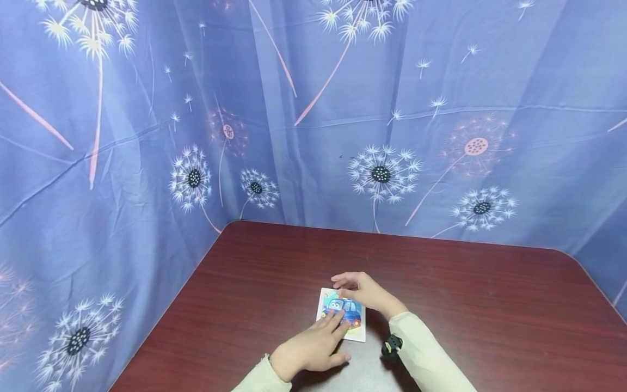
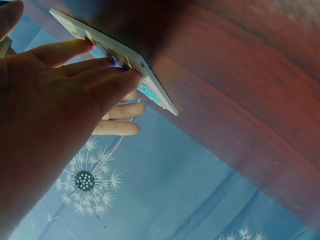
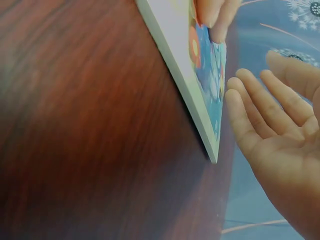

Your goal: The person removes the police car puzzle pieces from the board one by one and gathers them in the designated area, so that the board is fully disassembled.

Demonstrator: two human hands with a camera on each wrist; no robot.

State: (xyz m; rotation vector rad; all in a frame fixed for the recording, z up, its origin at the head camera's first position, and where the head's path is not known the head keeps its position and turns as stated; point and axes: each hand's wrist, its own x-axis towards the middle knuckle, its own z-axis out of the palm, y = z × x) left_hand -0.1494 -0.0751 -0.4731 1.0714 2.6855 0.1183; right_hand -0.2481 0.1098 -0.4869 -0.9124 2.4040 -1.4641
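A small square board (image 1: 354,316) with a white border and a cartoon blue car picture lies flat on the table. My left hand (image 1: 313,343) rests its outstretched fingers on the near left part of the picture; the left wrist view shows those fingertips (image 2: 132,75) touching the face of the board (image 2: 157,95). Over the board's far right part, my right hand (image 1: 367,294) has its fingers loosely bent. In the right wrist view this hand (image 3: 280,135) holds nothing, its fingers close beside the board's edge (image 3: 185,85); whether they touch it I cannot tell.
The dark red-brown wooden table (image 1: 274,261) has rounded far corners. Behind it and at the left hangs a blue curtain (image 1: 313,163) with a dandelion print. A small black device (image 1: 392,345) sits at the right sleeve's wrist.
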